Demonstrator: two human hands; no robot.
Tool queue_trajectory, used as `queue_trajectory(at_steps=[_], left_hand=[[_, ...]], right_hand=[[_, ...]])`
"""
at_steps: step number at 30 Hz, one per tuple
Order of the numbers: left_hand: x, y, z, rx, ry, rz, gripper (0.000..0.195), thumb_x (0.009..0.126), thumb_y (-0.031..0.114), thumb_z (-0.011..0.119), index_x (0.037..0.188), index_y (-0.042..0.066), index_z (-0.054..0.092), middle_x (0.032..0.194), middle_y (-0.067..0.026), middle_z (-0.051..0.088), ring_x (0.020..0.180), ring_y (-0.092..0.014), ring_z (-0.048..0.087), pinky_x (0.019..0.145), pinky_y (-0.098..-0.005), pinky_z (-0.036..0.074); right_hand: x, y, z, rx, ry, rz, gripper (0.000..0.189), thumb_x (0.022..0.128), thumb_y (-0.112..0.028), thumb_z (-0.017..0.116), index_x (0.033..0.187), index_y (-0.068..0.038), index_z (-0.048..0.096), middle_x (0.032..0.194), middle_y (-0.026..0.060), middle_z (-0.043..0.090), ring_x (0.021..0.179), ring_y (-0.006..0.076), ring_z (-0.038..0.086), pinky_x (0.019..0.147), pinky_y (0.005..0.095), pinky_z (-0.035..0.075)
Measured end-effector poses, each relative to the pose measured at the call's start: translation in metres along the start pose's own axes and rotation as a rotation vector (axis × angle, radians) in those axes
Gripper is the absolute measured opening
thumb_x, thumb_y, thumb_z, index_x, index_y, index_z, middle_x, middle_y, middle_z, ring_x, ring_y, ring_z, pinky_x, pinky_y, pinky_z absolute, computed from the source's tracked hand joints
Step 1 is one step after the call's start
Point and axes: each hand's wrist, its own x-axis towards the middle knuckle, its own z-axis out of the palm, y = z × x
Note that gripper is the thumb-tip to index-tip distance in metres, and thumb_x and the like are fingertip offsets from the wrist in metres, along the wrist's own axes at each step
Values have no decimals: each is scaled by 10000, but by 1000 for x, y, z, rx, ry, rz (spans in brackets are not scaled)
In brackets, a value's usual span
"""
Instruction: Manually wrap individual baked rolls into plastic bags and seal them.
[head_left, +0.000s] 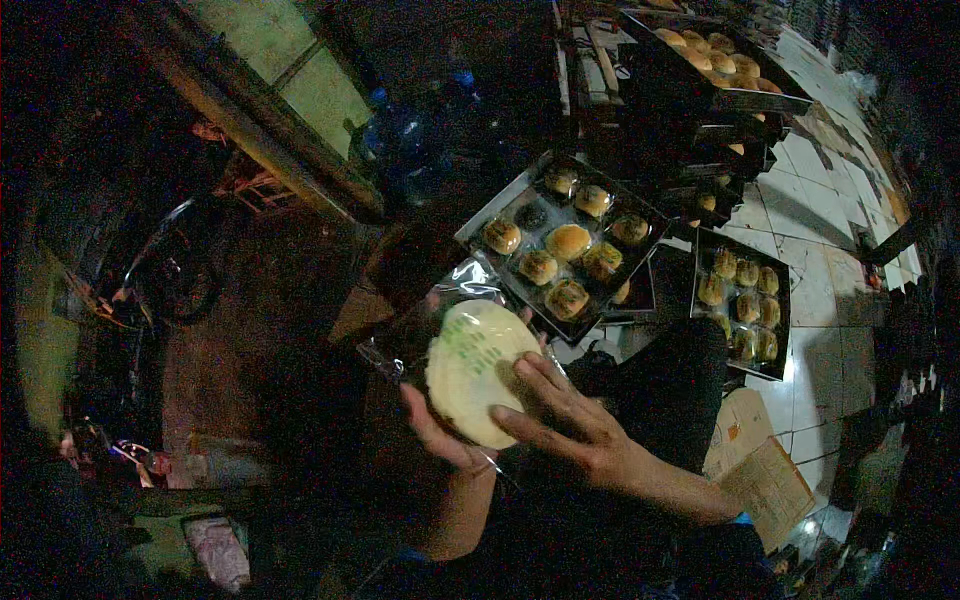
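A pale round stack (472, 375), apparently of thin discs with green marks on top, sits in front of me. Clear plastic wrap (469, 281) extends from its far side and shines in the light. My left hand (442, 435) supports the stack from below and along its near left edge. Over the top lies my right hand (577, 420), its thumb and fingers touching the pale surface. Just beyond, a dark tray (510, 191) holds several browned buns (568, 241) under a glossy clear covering. What the discs are made of cannot be told.
More bun trays stand stacked at the upper right, the top one (780, 101) full. Another tray (780, 315) lies on the white tiled floor (814, 292). Cardboard (765, 487) rests near my right forearm. Large blue-capped bottles (405, 127) stand beyond; a motorcycle (161, 277) is dimly visible left.
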Motion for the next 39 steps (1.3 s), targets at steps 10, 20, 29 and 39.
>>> queue_trajectory(at_steps=[10, 20, 29, 39], left_hand=[[24, 14, -59, 452, 573, 4, 577, 838, 445, 425, 1217, 10, 411, 1192, -154, 494, 1066, -285, 510, 819, -392, 481], [32, 22, -77, 174, 606, -208, 508, 790, 363, 519, 1210, 88, 445, 1158, -140, 525, 1029, -302, 538, 791, -474, 493], [-21, 18, -104, 372, 662, -375, 547, 838, 458, 475, 1242, 94, 422, 1214, -96, 478, 1102, -269, 475, 910, -405, 417], [-52, 49, -117, 1517, 450, 511, 97, 789, 50, 619, 881, 30, 598, 908, -109, 605, 826, -183, 571, 691, -317, 481]], right_hand=[[-28, 21, 26, -125, -253, 216, 598, 676, 37, 552, 1246, -127, 474, 1325, 193, 368, 1245, 369, 326, 991, 437, 348], [2, 20, 13, 441, -485, 15, 280, 694, -44, 619, 969, -12, 572, 940, 159, 583, 829, 322, 573, 700, 386, 466], [8, 57, 31, -153, 249, 257, 180, 708, -73, 684, 860, -3, 618, 814, 115, 618, 764, 257, 583, 716, 347, 458], [29, 40, 23, 202, 326, 572, 61, 757, -34, 623, 777, -3, 671, 765, 80, 580, 700, 186, 565, 621, 257, 433]])
